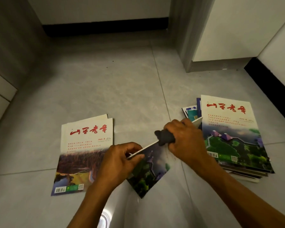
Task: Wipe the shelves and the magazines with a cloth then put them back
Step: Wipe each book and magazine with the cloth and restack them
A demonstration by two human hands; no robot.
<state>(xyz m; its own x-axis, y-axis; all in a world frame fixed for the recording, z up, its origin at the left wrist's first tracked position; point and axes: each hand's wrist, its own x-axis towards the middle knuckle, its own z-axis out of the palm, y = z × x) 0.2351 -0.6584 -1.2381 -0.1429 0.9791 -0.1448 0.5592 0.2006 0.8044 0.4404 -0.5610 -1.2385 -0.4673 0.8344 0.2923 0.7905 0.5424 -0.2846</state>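
Note:
I hold one magazine (pixel 150 168) on edge above the grey floor, its green and purple cover facing me. My left hand (pixel 120 160) pinches its upper edge near the left end. My right hand (pixel 186 142) grips a dark grey cloth (pixel 165 137) folded over that same upper edge. A small pile of two magazines (pixel 84 153) with red lettering lies flat on the floor to the left. A taller stack of several magazines (pixel 234 135) lies on the floor to the right, partly behind my right wrist.
The grey tiled floor (pixel 105 89) spreads ahead between the piles. A white cabinet corner with a grey base (pixel 209 65) stands at the back right. A black skirting board (pixel 105 27) runs along the far wall, and a grey panel (pixel 10 46) rises at the left.

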